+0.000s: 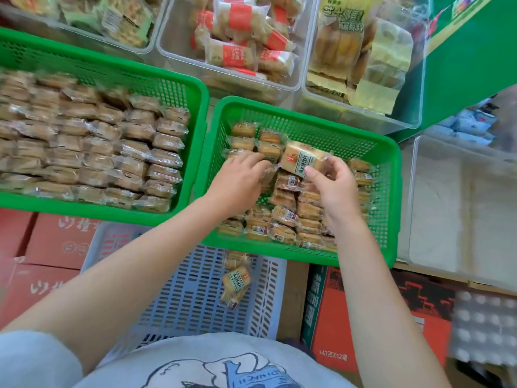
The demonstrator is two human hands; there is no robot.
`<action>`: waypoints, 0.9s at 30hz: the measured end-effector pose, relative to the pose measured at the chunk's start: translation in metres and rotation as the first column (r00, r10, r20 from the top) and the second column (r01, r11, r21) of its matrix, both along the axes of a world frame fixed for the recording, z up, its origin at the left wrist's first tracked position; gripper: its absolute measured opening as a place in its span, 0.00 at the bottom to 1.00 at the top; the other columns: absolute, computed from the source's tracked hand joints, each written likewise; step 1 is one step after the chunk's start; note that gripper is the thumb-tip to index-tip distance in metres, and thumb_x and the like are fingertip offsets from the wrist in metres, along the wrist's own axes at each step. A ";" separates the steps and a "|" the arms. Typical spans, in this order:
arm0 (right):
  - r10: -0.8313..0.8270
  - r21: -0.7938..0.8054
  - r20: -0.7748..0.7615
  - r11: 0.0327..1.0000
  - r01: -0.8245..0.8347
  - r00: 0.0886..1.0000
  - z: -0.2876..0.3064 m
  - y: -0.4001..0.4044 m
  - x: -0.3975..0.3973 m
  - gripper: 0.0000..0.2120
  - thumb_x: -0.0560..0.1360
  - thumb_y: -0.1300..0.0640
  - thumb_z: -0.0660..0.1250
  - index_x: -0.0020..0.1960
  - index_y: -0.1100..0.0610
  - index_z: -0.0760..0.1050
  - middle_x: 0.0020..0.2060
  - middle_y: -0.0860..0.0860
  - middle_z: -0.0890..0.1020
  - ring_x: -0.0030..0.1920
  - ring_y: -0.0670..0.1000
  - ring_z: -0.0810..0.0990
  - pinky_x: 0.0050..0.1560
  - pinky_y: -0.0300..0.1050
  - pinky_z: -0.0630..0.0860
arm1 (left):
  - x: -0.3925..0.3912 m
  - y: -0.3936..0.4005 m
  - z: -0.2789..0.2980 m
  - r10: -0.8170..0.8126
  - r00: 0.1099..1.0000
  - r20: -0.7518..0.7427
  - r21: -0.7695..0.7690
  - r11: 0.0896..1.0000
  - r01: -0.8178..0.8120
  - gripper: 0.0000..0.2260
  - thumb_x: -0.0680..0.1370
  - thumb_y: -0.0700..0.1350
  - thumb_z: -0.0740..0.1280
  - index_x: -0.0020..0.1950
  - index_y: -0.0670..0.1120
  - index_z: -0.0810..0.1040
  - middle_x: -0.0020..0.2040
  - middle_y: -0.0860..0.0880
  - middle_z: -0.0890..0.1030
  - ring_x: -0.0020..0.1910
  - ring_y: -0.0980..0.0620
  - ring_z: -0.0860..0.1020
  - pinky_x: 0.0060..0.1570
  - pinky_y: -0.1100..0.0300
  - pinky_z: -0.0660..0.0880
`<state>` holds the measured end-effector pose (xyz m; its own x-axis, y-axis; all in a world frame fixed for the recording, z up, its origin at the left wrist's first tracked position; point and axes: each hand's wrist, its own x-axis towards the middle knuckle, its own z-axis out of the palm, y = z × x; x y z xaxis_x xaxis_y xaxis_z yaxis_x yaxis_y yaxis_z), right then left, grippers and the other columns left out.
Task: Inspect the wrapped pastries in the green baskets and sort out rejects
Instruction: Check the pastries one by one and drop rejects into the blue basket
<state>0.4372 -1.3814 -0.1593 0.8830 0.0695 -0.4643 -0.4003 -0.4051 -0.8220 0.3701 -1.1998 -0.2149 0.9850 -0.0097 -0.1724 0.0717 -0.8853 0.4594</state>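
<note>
Two green baskets stand side by side. The left basket (193, 88) is packed with neat rows of wrapped pastries (117, 152). The right basket (389, 175) is partly filled with loose wrapped pastries (285, 217). My right hand (335, 189) pinches one wrapped pastry (300, 159) by its edge and holds it up above the pile, label side up. My left hand (240, 177) reaches into the same basket, its fingers down among the pastries at the back left; whether it holds one is hidden.
A pale lilac crate (181, 289) below the baskets holds a few wrapped pastries (236, 281). Clear bins of other packaged bakery goods (240, 43) line the back. Red cartons (47, 247) lie underneath, egg trays (484, 329) at lower right, and an empty clear bin (461, 208) at right.
</note>
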 end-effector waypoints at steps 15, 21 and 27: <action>0.521 -0.493 0.181 0.782 -0.382 0.834 -0.027 0.036 0.010 0.13 0.77 0.61 0.70 0.58 0.54 0.70 0.50 0.48 0.77 0.49 0.49 0.75 0.42 0.37 0.68 | -0.021 -0.010 -0.036 -0.085 0.993 0.087 0.207 0.976 0.065 0.17 0.75 0.40 0.70 0.64 0.48 0.80 0.54 0.44 0.79 0.54 0.42 0.75 0.49 0.49 0.70; 0.710 -0.687 0.192 0.591 -0.424 0.678 -0.028 0.037 0.004 0.14 0.76 0.65 0.67 0.60 0.57 0.71 0.54 0.54 0.77 0.57 0.56 0.74 0.55 0.48 0.72 | -0.027 -0.002 -0.031 -0.054 0.995 0.085 0.160 0.986 0.039 0.13 0.77 0.41 0.68 0.61 0.42 0.81 0.59 0.41 0.80 0.61 0.39 0.75 0.55 0.46 0.72; 0.680 -0.653 0.182 0.624 -0.430 0.710 -0.027 0.039 0.000 0.15 0.76 0.64 0.68 0.60 0.56 0.71 0.55 0.53 0.78 0.56 0.54 0.75 0.54 0.45 0.72 | -0.012 0.006 -0.030 -0.060 0.997 0.046 0.207 0.977 0.049 0.19 0.81 0.43 0.61 0.73 0.43 0.69 0.80 0.42 0.61 0.80 0.42 0.55 0.77 0.45 0.52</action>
